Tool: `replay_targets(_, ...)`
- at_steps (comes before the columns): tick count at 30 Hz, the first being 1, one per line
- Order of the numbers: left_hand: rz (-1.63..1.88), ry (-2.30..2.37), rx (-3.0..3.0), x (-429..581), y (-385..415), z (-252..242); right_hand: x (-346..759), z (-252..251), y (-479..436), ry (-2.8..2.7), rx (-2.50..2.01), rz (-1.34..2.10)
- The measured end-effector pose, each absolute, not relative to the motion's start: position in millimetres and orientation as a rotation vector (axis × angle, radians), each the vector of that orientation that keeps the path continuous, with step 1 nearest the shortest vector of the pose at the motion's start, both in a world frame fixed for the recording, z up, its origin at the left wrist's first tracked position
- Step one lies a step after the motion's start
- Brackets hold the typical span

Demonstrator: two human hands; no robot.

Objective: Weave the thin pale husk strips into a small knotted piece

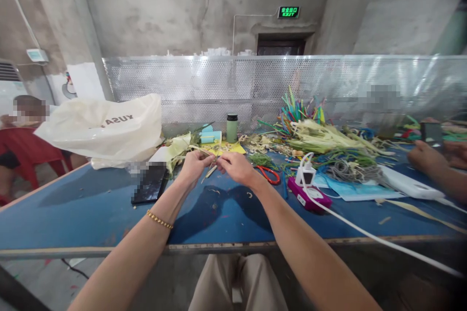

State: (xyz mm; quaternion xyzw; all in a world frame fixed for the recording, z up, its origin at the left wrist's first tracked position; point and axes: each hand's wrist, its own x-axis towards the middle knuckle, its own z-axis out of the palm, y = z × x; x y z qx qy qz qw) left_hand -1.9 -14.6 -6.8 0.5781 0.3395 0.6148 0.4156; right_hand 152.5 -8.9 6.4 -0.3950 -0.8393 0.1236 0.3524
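Head: left hand (pixel 195 166) pinches narrow strip (pixel 210 172); right hand (pixel 235 167) likewise.

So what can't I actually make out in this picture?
All in the head view:
Pale strip: its pinched part is covered by the fingers, and detail there is too small to read.
White bag: any contents are hidden by its sides.
Black flat object: a pixelated patch covers part of it.
White cable: its far end is lost at the dim right edge.
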Motion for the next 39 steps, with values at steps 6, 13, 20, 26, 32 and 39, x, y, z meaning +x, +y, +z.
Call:
replay_targets(6,1.532,0.923,1.445,-4,-13,-9,146,4,-11,-2.071,-1.040,0.272)
replay_targets(13,1.378,0.689,1.210,-7,-12,-10,145,10,-16,-2.007,-1.018,0.284)
replay_targets(20,1.339,0.638,1.116,-9,-15,-3,147,13,-19,-1.966,-0.901,0.447)
replay_targets(26,1.365,0.653,1.125,-9,-16,-2,146,11,-17,-1.945,-0.876,0.496)
replay_targets(32,1.390,0.667,1.097,-8,-14,-4,146,10,-18,-1.918,-0.937,0.381)
replay_targets(39,1.364,0.629,1.083,-8,-12,-6,143,8,-17,-1.923,-0.943,0.376)
